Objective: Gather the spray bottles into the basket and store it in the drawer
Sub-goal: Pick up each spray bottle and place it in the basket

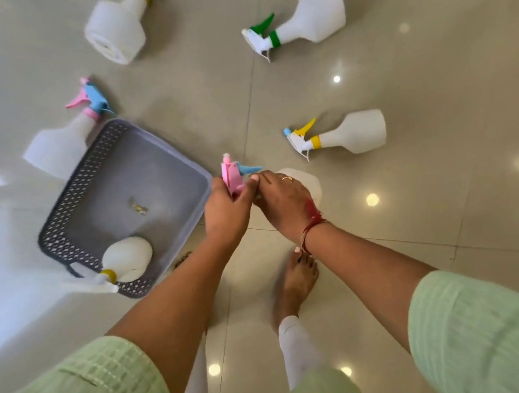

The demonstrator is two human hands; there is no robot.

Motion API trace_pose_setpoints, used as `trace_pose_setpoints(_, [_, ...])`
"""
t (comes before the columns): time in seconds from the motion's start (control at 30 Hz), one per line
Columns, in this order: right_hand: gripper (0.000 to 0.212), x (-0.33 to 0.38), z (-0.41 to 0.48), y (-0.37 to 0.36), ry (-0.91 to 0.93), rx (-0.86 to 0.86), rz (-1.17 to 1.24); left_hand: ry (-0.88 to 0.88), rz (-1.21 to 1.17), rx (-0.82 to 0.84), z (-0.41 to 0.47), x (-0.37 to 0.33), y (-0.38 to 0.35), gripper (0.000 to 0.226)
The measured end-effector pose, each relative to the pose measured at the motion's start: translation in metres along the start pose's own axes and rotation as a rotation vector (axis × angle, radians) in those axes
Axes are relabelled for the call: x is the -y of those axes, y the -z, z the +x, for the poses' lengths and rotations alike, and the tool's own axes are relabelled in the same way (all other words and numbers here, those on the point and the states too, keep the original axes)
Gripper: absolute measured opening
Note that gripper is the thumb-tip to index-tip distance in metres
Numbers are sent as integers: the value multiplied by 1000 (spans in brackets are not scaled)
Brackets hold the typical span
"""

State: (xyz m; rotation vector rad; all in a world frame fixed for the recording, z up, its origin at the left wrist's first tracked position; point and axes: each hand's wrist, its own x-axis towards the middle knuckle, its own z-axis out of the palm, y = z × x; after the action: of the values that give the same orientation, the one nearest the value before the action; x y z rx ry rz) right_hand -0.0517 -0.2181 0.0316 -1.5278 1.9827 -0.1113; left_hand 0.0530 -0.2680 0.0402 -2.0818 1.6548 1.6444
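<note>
**Both hands on the pink sprayer by the basket**

While she bends over the tiled floor (423,222), her left hand (225,211) and right hand (280,201) both clasp the pink-headed spray bottle (231,175), its head poking up above her fingers (254,180), just beside the grey basket (83,195), where one yellow-collared bottle (126,260) lies.
</note>
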Motion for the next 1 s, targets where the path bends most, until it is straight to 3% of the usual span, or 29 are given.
trace_pose_setpoints(0.1, [27,44,10,4,63,5,63,-66,3,-108,-3,7,47,21])
trace_pose_setpoints(0.27, [28,110,21,-7,191,80,234,-124,12,-263,-23,41,113,22])
trace_pose_setpoints(0.43, [47,150,22,-39,150,270,307,-8,49,-379,-33,87,134,28])
trace_pose_setpoints(0.67, [77,165,14,-74,3,489,319,138,4,-280,-37,124,121,25])
trace_pose_setpoints(0.9, [79,167,16,-90,-46,567,354,166,40,-213,-22,127,127,32])
trace_pose_setpoints(1.0, [63,163,19,-90,-92,583,402,210,-7,-111,-16,123,129,28])
